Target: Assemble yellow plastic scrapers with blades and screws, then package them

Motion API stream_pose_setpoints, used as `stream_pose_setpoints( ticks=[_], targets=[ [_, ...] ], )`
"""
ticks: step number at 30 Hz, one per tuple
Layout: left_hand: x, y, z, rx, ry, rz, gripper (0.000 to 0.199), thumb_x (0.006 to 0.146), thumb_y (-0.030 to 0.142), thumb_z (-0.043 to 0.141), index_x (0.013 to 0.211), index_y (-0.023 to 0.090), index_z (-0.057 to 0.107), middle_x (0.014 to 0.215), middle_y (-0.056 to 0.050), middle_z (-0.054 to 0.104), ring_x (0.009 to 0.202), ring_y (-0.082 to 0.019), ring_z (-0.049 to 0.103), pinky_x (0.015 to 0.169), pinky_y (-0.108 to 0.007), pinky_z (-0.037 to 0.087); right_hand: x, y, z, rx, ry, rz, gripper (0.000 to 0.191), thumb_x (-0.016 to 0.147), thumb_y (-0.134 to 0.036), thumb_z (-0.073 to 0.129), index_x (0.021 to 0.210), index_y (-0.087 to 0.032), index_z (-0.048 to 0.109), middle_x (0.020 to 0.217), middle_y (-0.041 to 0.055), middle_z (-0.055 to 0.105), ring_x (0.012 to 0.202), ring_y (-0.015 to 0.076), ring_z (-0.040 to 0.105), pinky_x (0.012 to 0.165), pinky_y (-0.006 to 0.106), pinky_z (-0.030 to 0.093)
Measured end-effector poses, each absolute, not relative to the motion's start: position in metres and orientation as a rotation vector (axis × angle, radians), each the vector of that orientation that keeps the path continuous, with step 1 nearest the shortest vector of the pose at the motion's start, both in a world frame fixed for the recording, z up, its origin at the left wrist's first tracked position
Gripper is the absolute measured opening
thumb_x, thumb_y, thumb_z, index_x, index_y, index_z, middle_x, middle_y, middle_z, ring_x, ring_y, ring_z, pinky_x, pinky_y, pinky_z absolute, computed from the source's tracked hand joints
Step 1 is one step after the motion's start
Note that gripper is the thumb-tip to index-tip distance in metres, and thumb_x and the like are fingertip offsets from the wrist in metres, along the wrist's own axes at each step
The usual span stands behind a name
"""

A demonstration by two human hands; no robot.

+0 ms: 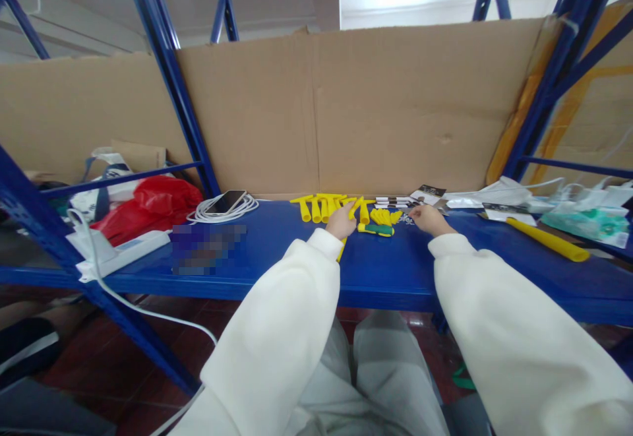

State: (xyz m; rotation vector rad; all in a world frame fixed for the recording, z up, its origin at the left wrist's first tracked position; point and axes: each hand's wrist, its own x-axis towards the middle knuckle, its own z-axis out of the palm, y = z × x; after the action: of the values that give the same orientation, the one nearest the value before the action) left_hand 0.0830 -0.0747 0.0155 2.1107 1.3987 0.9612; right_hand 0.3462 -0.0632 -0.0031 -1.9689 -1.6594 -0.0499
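My left hand (341,222) is closed around a yellow tapered plastic piece (342,250), whose narrow end sticks out below the palm. Several more yellow tapered tubes (316,210) stand in a row just beyond that hand. To its right lies a short green and yellow screwdriver (376,230), with a small pile of yellow plastic parts (383,216) behind it. My right hand (429,219) has its fingers pinched together beside a scatter of tiny silvery pieces (406,219). Whatever those fingertips may hold is too small to make out.
The blue shelf top (291,245) is backed by a tall cardboard sheet (376,106). On the left are a coiled white cable (202,215), a phone (228,201), a red bag (158,205) and a power strip (131,251). A long yellow tube (548,241) and plastic bags (583,215) lie right.
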Motion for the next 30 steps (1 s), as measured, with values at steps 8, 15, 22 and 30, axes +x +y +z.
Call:
stream_pose_setpoints(
  ticks=[8, 15, 22, 30],
  targets=[
    [0.088, -0.08, 0.013, 2.398, 1.33, 0.9, 0.058, 0.08, -0.002, 0.056, 0.135, 0.017, 0.063, 0.138, -0.01, 0.064, 0.131, -0.023, 0.057, 0.117, -0.035, 0.038, 0.343, -0.063, -0.007, -1.92, -1.864, -0.095, 0.027, 0.075, -0.005, 0.061, 0.084, -0.019, 0.082, 0.086, 0.01, 0.078, 0.087, 0.0228, 0.074, 0.083, 0.027, 0.055],
    [0.09, -0.077, 0.009, 2.496, 1.279, 0.871, 0.058, 0.079, -0.003, 0.056, 0.131, 0.02, 0.067, 0.138, -0.007, 0.064, 0.131, -0.022, 0.057, 0.117, -0.035, 0.037, 0.347, -0.063, -0.01, -1.958, -1.843, -0.148, 0.018, 0.071, -0.009, 0.066, 0.069, -0.021, 0.078, 0.074, 0.0091, 0.076, 0.083, 0.023, 0.074, 0.074, 0.025, 0.055],
    [0.091, -0.082, 0.011, 2.512, 1.308, 0.822, 0.055, 0.078, -0.002, 0.058, 0.126, 0.02, 0.07, 0.132, -0.009, 0.068, 0.128, -0.026, 0.059, 0.113, -0.035, 0.042, 0.34, -0.064, -0.007, -1.891, -1.841, 0.06, 0.02, 0.067, -0.007, 0.068, 0.052, -0.02, 0.067, 0.061, 0.0066, 0.071, 0.072, 0.0223, 0.072, 0.072, 0.028, 0.056],
    [0.089, -0.091, 0.017, 2.595, 1.414, 0.725, 0.055, 0.083, 0.002, 0.054, 0.13, 0.026, 0.068, 0.13, -0.011, 0.067, 0.124, -0.027, 0.059, 0.109, -0.04, 0.044, 0.336, -0.063, -0.008, -1.802, -1.817, 0.294, 0.023, 0.063, -0.009, 0.071, 0.045, -0.021, 0.061, 0.052, 0.0018, 0.066, 0.063, 0.0196, 0.068, 0.065, 0.027, 0.055]
  ],
)
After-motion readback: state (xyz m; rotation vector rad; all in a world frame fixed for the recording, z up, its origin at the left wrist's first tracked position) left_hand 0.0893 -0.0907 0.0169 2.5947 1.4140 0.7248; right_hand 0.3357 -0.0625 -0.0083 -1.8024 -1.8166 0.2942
